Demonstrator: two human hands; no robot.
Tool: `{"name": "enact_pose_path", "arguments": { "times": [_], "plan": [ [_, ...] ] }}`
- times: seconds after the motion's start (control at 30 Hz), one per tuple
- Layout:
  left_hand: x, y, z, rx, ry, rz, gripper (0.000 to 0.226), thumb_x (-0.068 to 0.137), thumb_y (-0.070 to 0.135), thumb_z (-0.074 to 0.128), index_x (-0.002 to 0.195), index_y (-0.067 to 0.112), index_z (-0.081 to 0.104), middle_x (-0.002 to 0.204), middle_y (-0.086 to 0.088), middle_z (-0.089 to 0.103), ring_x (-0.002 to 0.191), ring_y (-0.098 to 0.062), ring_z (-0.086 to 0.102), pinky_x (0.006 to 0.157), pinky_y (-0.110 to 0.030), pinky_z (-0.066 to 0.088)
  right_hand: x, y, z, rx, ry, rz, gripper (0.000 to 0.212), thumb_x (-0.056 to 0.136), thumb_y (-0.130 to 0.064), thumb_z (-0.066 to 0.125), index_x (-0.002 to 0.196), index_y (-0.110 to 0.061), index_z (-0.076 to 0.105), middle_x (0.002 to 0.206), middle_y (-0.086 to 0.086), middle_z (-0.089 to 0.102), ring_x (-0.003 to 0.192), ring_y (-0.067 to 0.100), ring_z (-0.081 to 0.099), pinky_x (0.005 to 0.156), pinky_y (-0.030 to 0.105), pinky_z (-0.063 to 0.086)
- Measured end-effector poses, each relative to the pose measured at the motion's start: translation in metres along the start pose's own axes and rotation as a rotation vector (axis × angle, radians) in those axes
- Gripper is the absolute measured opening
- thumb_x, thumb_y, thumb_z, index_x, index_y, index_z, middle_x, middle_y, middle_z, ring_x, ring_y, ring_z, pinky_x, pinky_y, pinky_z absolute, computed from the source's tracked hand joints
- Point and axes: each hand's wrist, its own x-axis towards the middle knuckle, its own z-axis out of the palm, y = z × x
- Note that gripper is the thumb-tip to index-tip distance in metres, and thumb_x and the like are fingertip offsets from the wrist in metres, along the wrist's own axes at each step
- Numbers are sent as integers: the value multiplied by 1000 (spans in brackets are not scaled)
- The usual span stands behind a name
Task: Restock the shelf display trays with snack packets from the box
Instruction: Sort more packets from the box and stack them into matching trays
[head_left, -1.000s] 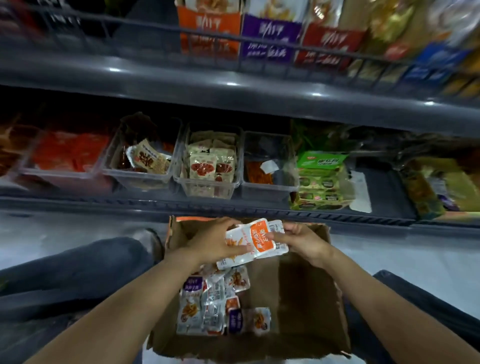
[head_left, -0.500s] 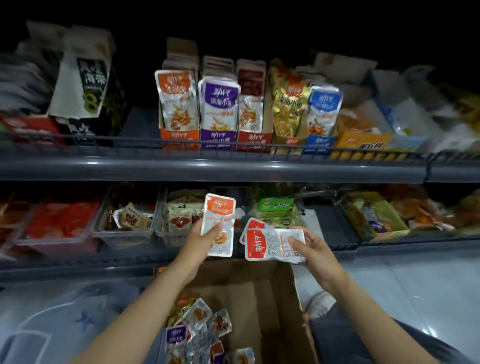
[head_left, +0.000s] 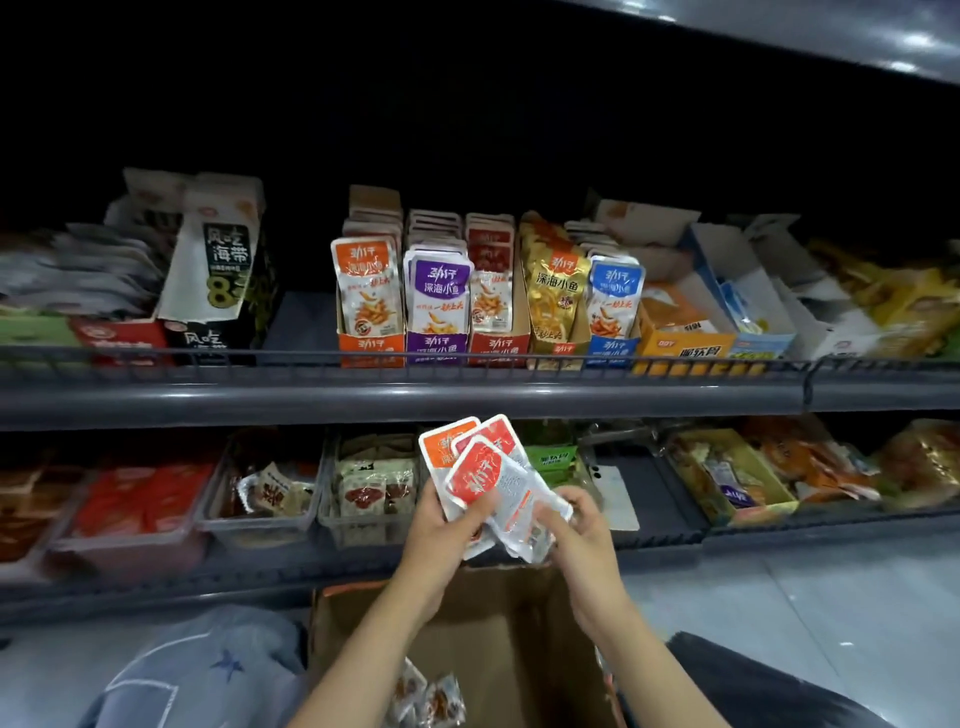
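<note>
Your left hand (head_left: 441, 525) and right hand (head_left: 576, 535) meet just above the cardboard box (head_left: 498, 623) and in front of the lower shelf (head_left: 670, 525). Both are curled round one small fan of snack packets (head_left: 488, 478). Your left hand grips the fan's lower left edge with the thumb laid across the front, and your right hand pinches the lower right corner between fingers and thumb. The fan shows three packets: an orange-topped one at the back and two red-topped ones overlapping it, all tilted with their tops leaning left. Below your forearms the box stands open, with a few loose packets (head_left: 431, 696) lying at its near left corner. On the upper shelf (head_left: 415, 400) the display trays stand side by side behind the wire rail: an orange tray (head_left: 370, 347), a purple tray (head_left: 437, 347), a red tray (head_left: 497, 347), a gold one (head_left: 553, 291) and a blue tray (head_left: 612, 347), each holding upright packets of its own colour. On the lower shelf, left of your hands, two clear bins (head_left: 260, 499) hold other wrapped snacks. Your knees frame the box at either side.
</note>
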Motion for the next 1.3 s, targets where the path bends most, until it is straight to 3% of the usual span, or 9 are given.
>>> {"name": "enact_pose_path", "arguments": {
  "times": [0.13,0.23,0.33,0.53,0.73,0.9,1.0,1.17,1.3],
  "plan": [
    [2,14,-16,120,-17,51,33,79,18,74,109,19,60,98,5,73,88,-7,69,65,-14,51,-3,-16,8,-173,-166,-29,25,83,-16,70,106,-15,60,97,3,73,83,18,72,65,26,56],
    [-2,22,-20,217,-29,-5,23,77,27,75,98,21,66,91,7,74,72,1,68,55,-11,47,0,-28,11,-200,-305,-1,31,83,-20,70,113,-19,61,105,2,72,93,19,70,80,32,57],
    [-4,25,-22,234,-29,-78,25,77,41,71,97,26,67,94,10,73,79,-1,67,62,-19,46,1,-29,14,-164,-385,55,34,85,-24,67,118,-23,59,110,0,71,99,20,69,87,37,54],
    [-1,27,-25,192,16,-103,8,95,37,52,100,34,56,102,14,64,84,2,58,73,-23,44,7,-14,18,-82,-153,62,22,90,-20,61,112,-21,62,105,0,72,98,19,68,91,41,53],
    [-1,39,-18,258,-125,-75,26,101,32,36,126,32,45,126,9,56,109,-8,53,91,-26,40,14,-21,25,-263,-92,-92,15,92,-17,59,102,-29,60,103,-2,71,89,10,69,75,23,55],
    [-1,42,0,337,-247,-77,53,97,54,25,148,38,20,151,7,30,139,-18,30,112,-40,25,10,-28,47,-322,-242,-215,20,98,-31,45,109,-39,59,107,-18,66,105,0,60,84,13,47],
    [3,44,-1,261,-273,-112,70,80,78,37,141,44,31,145,3,44,131,-20,44,111,-52,31,9,-32,50,-358,-325,-97,41,100,-46,22,128,-37,51,119,-4,56,109,7,55,75,8,44],
    [11,46,-11,200,-241,-141,29,92,32,57,119,23,57,109,1,70,104,-17,64,95,-40,48,18,-37,41,-394,-321,-147,30,101,-27,41,128,-34,52,128,-3,47,109,8,52,71,10,49],
    [12,55,-19,190,-274,-116,24,92,30,57,114,22,60,105,0,73,99,-19,68,93,-38,51,27,-49,31,-292,-308,-138,54,89,-13,64,128,-40,38,124,-11,53,109,6,55,73,15,53]
  ]
}}
